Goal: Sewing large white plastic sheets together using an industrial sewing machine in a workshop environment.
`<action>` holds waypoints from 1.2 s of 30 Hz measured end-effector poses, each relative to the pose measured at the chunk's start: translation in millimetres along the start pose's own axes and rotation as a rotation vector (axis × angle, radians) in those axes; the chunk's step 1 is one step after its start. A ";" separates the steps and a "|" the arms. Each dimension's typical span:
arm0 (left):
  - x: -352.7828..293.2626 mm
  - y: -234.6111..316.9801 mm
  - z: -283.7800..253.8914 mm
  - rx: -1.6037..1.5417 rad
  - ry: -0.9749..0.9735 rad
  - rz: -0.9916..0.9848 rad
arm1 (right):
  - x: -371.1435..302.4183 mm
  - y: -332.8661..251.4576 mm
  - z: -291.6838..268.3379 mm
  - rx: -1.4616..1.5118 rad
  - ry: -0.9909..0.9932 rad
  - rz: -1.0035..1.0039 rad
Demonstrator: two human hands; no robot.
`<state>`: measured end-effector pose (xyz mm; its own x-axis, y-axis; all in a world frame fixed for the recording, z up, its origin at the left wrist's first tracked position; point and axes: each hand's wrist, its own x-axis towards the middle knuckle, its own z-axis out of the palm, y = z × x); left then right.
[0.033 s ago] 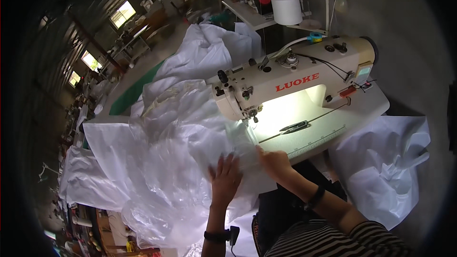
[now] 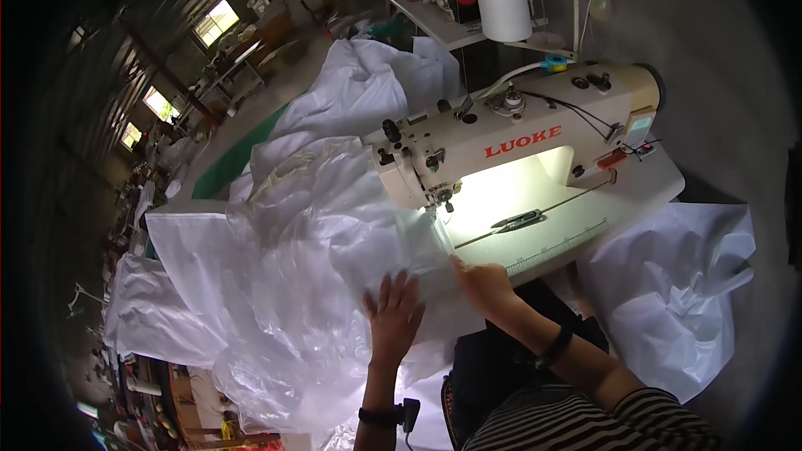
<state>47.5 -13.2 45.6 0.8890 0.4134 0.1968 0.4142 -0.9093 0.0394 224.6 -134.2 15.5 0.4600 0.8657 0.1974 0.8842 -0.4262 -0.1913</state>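
Observation:
A big crumpled, glossy white sheet (image 2: 309, 234) spreads over the left of the sewing table and runs under the needle end of a white sewing machine (image 2: 518, 129). My left hand (image 2: 393, 313) lies flat on it, fingers spread, just in front of the needle. At the sheet's right edge, by the front of the machine bed, my right hand (image 2: 484, 286) is closed, with thumb and forefinger pinching that edge. The lamp lights the bed, where small thread snips (image 2: 518, 220) rest. The presser foot is hard to make out against the bright sheet.
A bunched white piece (image 2: 677, 284) hangs to the right of the table. Behind the machine stand a white thread cone (image 2: 505, 13) and another worktable (image 2: 434, 21). More white cloth (image 2: 159, 317) lies at the far left, and a green strip (image 2: 234, 159) runs beyond the sheet.

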 end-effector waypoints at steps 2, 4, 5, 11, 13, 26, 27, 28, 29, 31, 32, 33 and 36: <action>-2.1 3.2 0.9 -0.045 0.010 0.019 | -3.2 5.4 0.8 0.024 0.086 -0.017; -3.8 7.6 -2.0 -0.081 0.016 0.023 | -4.0 2.6 -2.5 0.053 0.088 -0.023; 8.1 12.1 -3.0 -0.151 0.076 0.085 | -4.0 1.2 -4.0 0.075 0.095 -0.027; 49.0 25.9 27.8 -0.237 0.022 0.124 | -12.8 3.2 -12.9 0.255 0.069 0.043; 39.1 37.5 22.5 -0.176 -0.030 0.126 | -23.9 0.1 -21.4 0.266 0.056 0.079; -39.2 78.5 33.0 -0.105 -0.077 0.272 | -40.3 -14.9 -23.3 0.232 0.127 0.146; -43.6 82.4 30.6 -0.168 -0.109 0.272 | -39.8 -17.0 -22.6 0.230 0.131 0.149; -42.9 86.2 20.4 -0.163 -0.082 0.348 | -37.7 -16.1 -18.8 0.186 0.124 0.148; -40.8 88.5 7.4 -0.164 -0.079 0.359 | -36.7 -14.5 -16.3 0.143 0.117 0.147; -33.1 78.6 -27.9 -0.374 -0.516 0.190 | -40.8 -18.0 -10.9 0.081 0.115 0.141; -38.8 49.4 -0.5 -0.485 0.161 0.381 | -43.9 -19.0 -9.9 0.018 0.107 0.134; -31.1 27.1 -6.0 -0.421 0.205 0.303 | -47.9 -16.9 -10.1 0.017 0.112 0.132; -7.4 -24.4 -22.1 -0.275 0.218 -0.017 | -63.5 -10.9 -15.7 -0.003 0.228 0.022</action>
<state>26.5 4.9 64.8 0.8074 0.4363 0.3972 0.3343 -0.8930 0.3013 187.0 -188.6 20.2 0.4851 0.7749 0.4052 0.8740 -0.4450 -0.1952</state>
